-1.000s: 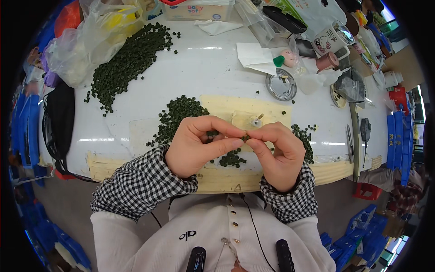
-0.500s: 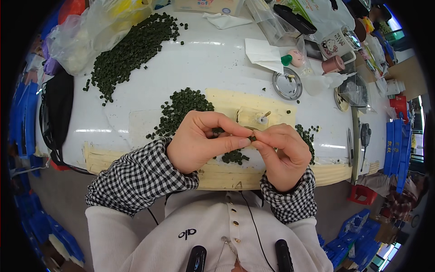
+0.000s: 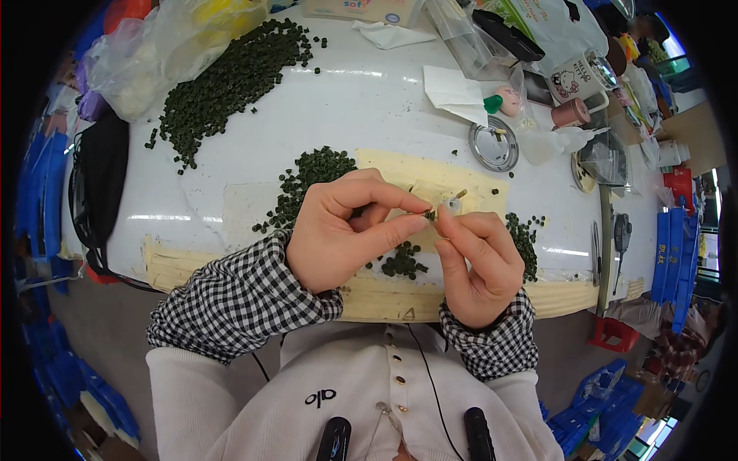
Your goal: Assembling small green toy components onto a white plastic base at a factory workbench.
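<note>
Since a second ago both hands have barely shifted, the left hand (image 3: 338,234) pinching a small green piece (image 3: 429,216) against the right hand (image 3: 477,257), whose fingertips close at it, small green pile (image 3: 401,261) at six o'clock for easy reach.

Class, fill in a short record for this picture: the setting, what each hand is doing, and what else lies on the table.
Setting: white table, seen from above
Left hand: pinches a small dark green piece at its fingertips
Right hand: fingertips meet the left hand's, at a small pale part
Near pile: dark green pellets beside the hands
Far pile: more pellets by a clear plastic bag
Also: round metal lid
</note>
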A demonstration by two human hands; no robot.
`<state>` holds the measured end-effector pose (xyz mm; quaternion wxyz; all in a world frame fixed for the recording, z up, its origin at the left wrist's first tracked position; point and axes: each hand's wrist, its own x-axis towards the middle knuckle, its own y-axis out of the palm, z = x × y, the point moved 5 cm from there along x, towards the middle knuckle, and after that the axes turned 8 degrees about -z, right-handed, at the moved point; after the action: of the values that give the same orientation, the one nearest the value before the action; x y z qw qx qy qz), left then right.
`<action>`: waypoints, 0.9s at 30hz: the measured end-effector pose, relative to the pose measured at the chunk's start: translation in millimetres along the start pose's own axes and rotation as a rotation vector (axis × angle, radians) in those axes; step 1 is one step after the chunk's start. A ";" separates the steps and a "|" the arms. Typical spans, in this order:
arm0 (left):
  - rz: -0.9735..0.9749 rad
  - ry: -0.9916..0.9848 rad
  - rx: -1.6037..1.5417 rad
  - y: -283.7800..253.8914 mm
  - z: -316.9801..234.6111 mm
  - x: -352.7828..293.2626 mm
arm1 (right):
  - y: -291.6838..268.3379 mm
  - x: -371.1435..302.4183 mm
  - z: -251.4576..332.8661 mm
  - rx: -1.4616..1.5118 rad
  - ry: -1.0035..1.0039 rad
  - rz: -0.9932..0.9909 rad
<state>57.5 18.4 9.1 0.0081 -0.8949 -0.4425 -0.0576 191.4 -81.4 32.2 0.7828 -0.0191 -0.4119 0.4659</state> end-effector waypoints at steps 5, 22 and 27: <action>-0.039 0.102 0.155 -3.2 -5.4 -1.0 | 0.6 -0.1 -1.8 0.103 0.067 0.038; -0.014 0.130 0.175 -2.5 -8.1 -0.4 | -0.4 0.0 -4.6 0.175 0.099 0.098; -0.005 0.115 0.166 -2.5 -6.9 -0.1 | -1.0 0.7 -4.5 0.175 0.092 0.098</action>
<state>54.8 19.4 15.9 0.1074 -0.8853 -0.4466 -0.0723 195.2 -79.9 30.1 0.7761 0.0078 -0.3319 0.5362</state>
